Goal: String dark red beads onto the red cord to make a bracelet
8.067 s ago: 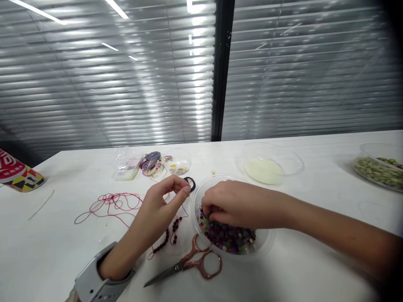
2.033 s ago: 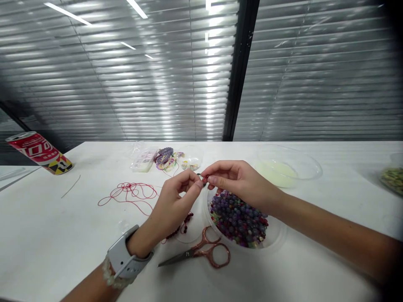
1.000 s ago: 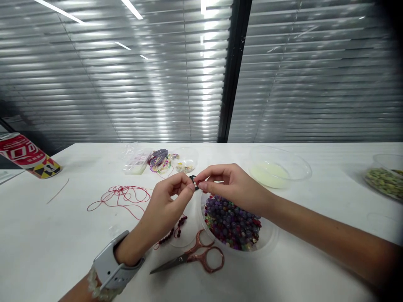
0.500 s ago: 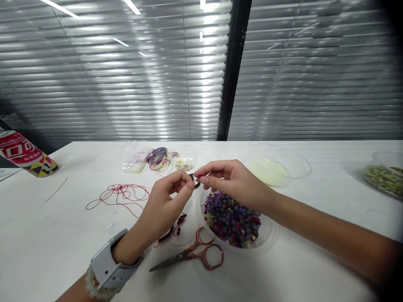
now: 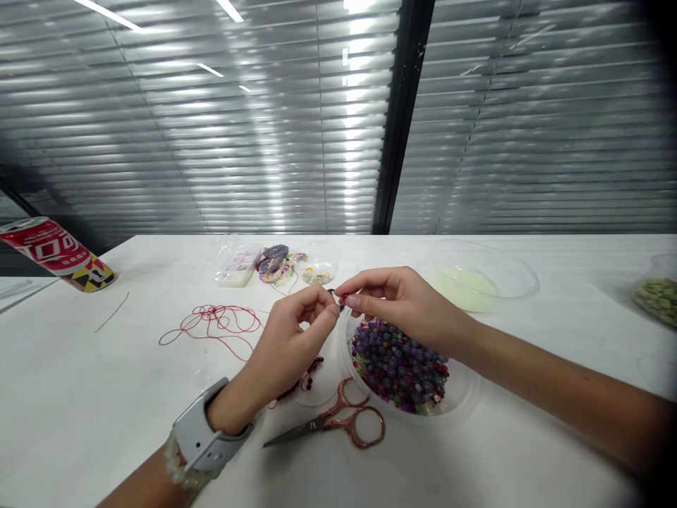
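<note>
Where our two hands meet above the far rim of one clear bowl [image 5: 468, 396] of mixed beads, our left hand [image 5: 288, 346] pinches the single red thread [image 5: 216, 315] and our right hand [image 5: 405, 305] pinches one dark bead [image 5: 341, 302] at its end. One pair of scissors [image 5: 338, 423] lies just beside the bowl.

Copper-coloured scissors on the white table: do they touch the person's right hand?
Apart. The head view shows the clear plastic bowl of purple beads between the copper-coloured scissors and the right hand.

Red can [image 5: 58, 254], copper scissors [image 5: 343, 424], clear bowl [image 5: 521, 279]
</note>
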`<state>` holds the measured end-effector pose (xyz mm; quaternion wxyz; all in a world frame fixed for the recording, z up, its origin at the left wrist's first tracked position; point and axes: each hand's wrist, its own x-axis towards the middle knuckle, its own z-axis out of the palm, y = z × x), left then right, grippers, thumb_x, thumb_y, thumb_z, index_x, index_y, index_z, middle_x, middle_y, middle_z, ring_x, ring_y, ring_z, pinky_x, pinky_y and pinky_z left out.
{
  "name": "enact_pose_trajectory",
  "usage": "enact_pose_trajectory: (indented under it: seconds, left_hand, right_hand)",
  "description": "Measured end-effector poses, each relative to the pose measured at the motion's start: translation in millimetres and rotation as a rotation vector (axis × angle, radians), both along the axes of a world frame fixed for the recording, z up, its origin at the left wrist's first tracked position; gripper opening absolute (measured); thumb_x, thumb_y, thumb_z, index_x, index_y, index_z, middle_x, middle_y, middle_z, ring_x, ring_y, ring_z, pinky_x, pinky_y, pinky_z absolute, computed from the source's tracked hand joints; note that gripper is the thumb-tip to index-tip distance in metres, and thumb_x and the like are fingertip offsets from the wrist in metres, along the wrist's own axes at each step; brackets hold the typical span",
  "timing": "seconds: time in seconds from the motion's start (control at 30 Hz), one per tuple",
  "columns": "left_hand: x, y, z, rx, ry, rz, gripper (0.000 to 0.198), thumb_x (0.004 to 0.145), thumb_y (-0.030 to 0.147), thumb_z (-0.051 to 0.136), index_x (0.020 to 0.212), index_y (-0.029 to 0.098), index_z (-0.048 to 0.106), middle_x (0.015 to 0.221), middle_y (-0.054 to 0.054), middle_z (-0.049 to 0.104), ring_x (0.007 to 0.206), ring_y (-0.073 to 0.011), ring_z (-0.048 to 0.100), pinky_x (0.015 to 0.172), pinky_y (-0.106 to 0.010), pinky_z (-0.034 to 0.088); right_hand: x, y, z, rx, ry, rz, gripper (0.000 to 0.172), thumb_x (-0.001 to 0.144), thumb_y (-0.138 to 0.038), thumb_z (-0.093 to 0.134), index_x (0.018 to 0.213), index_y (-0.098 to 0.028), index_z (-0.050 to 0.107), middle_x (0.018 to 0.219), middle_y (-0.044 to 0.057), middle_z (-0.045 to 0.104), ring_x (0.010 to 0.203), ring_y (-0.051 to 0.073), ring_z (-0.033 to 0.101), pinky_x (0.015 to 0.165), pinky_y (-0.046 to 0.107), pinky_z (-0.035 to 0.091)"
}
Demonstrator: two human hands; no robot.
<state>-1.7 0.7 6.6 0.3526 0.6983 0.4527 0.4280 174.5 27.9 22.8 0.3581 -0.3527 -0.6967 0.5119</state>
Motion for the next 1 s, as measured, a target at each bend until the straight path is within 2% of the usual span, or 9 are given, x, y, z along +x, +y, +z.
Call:
enact_pose_trajectory:
  seconds: [0.3, 0.67, 1.0]
  left_hand:
    - [-0.2, 0.7, 0.0, 0.001, 0.011, 0.005, 0.021, 0.086, 0.027, 0.049, 0.067, 0.018, 0.049, 0.054, 0.007, 0.033, 0.05, -0.0084, 0.029, 0.046, -0.022, 0.023]
    - [-0.1, 0.5, 0.7, 0.019, 0.024, 0.013, 0.021, 0.086, 0.027, 0.049, 0.068, 0.017, 0.049, 0.054, 0.007, 0.035, 0.051, -0.0087, 0.031, 0.047, -0.022, 0.025]
    - [0.2, -0.9, 1.7, 0.002, 0.013, 0.0, 0.021, 0.086, 0.027, 0.049, 0.068, 0.018, 0.05, 0.054, 0.006, 0.036, 0.051, -0.0091, 0.031, 0.047, -0.023, 0.025]
  right_hand:
    - [0.2, 0.1, 2.4, -0.016, -0.001, -0.015, 0.017, 0.079, -0.028, 0.065, 0.093, -0.019, 0.07, 0.087, 0.003, 0.069, 0.076, 0.012, 0.06, 0.07, 0.028, 0.048]
    - [-1.2, -0.4, 1.4, 0.016, -0.012, -0.006, 0.02, 0.077, -0.027, 0.066, 0.095, -0.02, 0.072, 0.091, 0.004, 0.07, 0.085, 0.015, 0.062, 0.074, 0.029, 0.048]
    - [0.1, -1.0, 1.4, 0.106, -0.058, -0.001, 0.019, 0.078, -0.028, 0.064, 0.094, -0.021, 0.073, 0.082, 0.003, 0.069, 0.074, 0.014, 0.06, 0.067, 0.029, 0.048]
